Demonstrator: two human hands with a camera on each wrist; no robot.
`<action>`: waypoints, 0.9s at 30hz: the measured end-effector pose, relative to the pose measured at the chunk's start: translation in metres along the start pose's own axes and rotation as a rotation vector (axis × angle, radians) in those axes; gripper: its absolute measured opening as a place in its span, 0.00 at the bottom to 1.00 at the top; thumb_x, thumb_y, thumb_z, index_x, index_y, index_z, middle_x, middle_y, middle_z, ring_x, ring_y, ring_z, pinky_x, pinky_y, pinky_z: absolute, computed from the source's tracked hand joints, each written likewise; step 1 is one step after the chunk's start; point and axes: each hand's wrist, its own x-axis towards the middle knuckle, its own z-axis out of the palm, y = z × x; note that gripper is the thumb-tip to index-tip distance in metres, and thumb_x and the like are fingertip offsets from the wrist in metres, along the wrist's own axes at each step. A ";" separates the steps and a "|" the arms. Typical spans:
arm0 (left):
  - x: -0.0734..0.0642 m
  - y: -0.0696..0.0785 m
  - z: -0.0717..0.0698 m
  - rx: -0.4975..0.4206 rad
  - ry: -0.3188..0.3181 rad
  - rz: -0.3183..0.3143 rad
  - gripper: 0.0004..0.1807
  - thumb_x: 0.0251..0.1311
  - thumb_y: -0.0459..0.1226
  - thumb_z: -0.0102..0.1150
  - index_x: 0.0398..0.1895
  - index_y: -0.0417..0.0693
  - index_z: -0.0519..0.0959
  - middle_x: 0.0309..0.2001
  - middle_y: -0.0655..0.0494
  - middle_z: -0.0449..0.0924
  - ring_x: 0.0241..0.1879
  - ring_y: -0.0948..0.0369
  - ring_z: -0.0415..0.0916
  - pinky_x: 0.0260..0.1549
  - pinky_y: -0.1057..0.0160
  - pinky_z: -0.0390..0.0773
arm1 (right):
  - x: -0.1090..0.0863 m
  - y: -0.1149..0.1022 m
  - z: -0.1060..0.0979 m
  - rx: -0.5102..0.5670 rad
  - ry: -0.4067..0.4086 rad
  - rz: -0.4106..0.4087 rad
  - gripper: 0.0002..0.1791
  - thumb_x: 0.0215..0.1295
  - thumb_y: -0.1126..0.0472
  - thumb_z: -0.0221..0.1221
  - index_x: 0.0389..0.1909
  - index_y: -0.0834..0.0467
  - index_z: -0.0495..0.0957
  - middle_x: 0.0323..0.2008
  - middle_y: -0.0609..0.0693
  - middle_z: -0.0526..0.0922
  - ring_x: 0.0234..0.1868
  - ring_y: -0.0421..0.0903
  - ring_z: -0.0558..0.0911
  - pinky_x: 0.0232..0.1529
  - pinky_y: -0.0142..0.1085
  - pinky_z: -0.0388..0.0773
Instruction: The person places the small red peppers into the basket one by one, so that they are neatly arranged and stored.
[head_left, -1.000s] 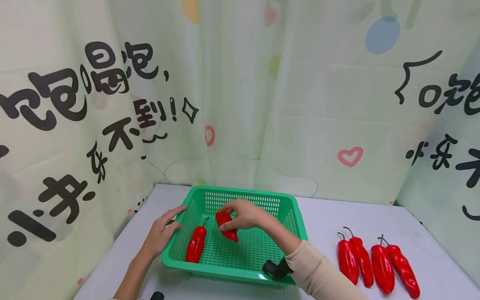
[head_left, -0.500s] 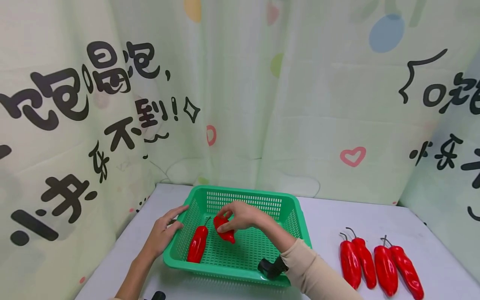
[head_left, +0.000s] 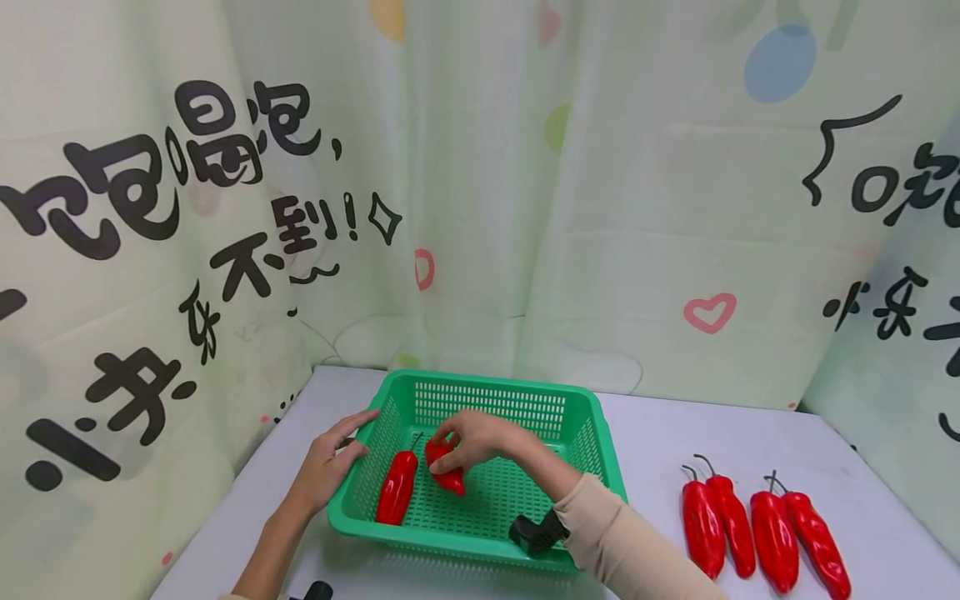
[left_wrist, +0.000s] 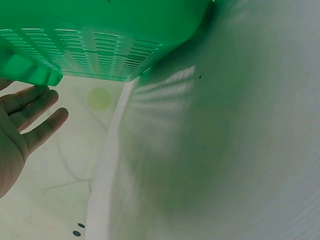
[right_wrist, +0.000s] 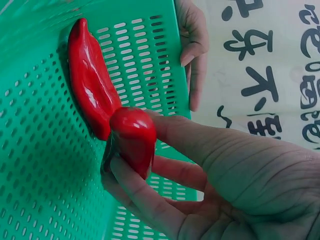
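Right hand (head_left: 476, 437) pinching pepper (head_left: 448, 478) inside basket (head_left: 487, 382) | left hand (head_left: 327, 468) touching basket, fingers extended | judged done: another pepper (head_left: 396, 492) lying inside | remaining: four peppers (head_left: 772, 533) on table (head_left: 645, 450)

Right sleeve (head_left: 626, 546): beige, plain cloth, creased, ending on the forearm (head_left: 551, 467). Right device (head_left: 534, 535): black, stubby, rounded. Left sleeve (head_left: 234, 597): beige, a sliver visible at the lower edge. Left device (head_left: 318, 591): black, rounded tip, remainder cut off. Left hand (head_left: 328, 463), right hand (head_left: 477, 442): bare.
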 end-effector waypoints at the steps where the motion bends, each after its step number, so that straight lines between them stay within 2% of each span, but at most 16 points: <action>1: 0.000 0.000 0.000 0.003 0.001 0.001 0.26 0.65 0.28 0.51 0.67 0.41 0.77 0.67 0.41 0.75 0.58 0.47 0.77 0.47 0.60 0.79 | 0.000 -0.001 0.000 0.001 -0.013 0.006 0.22 0.65 0.58 0.68 0.58 0.62 0.82 0.49 0.57 0.84 0.34 0.44 0.85 0.44 0.43 0.83; 8: 0.000 0.000 0.000 0.005 -0.003 -0.002 0.26 0.65 0.28 0.51 0.67 0.41 0.77 0.67 0.41 0.75 0.60 0.47 0.76 0.49 0.57 0.79 | 0.000 -0.006 0.002 0.055 -0.062 0.022 0.22 0.71 0.59 0.63 0.63 0.62 0.78 0.60 0.65 0.80 0.39 0.48 0.90 0.51 0.44 0.82; 12: 0.000 0.001 0.000 0.007 -0.005 -0.007 0.26 0.66 0.28 0.51 0.67 0.40 0.77 0.67 0.41 0.75 0.60 0.47 0.76 0.50 0.56 0.79 | -0.001 -0.008 0.001 0.083 -0.064 0.008 0.23 0.71 0.61 0.62 0.64 0.65 0.77 0.60 0.66 0.80 0.40 0.50 0.90 0.51 0.45 0.82; 19: 0.001 0.001 -0.001 -0.006 -0.004 -0.014 0.26 0.66 0.28 0.50 0.67 0.40 0.76 0.68 0.40 0.74 0.55 0.48 0.79 0.44 0.59 0.80 | -0.001 -0.007 -0.002 0.016 -0.042 -0.023 0.23 0.71 0.60 0.62 0.63 0.64 0.77 0.60 0.66 0.79 0.38 0.47 0.89 0.49 0.42 0.82; 24: 0.000 0.001 0.000 -0.001 -0.005 -0.016 0.25 0.66 0.28 0.51 0.67 0.40 0.77 0.68 0.40 0.74 0.58 0.46 0.77 0.47 0.58 0.79 | -0.005 -0.006 -0.006 -0.011 -0.020 -0.043 0.25 0.71 0.57 0.62 0.65 0.63 0.76 0.62 0.65 0.78 0.40 0.47 0.89 0.50 0.43 0.81; 27: 0.000 0.001 0.000 0.003 -0.005 -0.016 0.25 0.65 0.28 0.51 0.67 0.40 0.77 0.68 0.40 0.74 0.60 0.46 0.76 0.48 0.57 0.79 | -0.008 -0.006 -0.007 0.007 -0.003 -0.061 0.25 0.71 0.57 0.62 0.65 0.63 0.76 0.61 0.65 0.79 0.41 0.47 0.89 0.49 0.43 0.82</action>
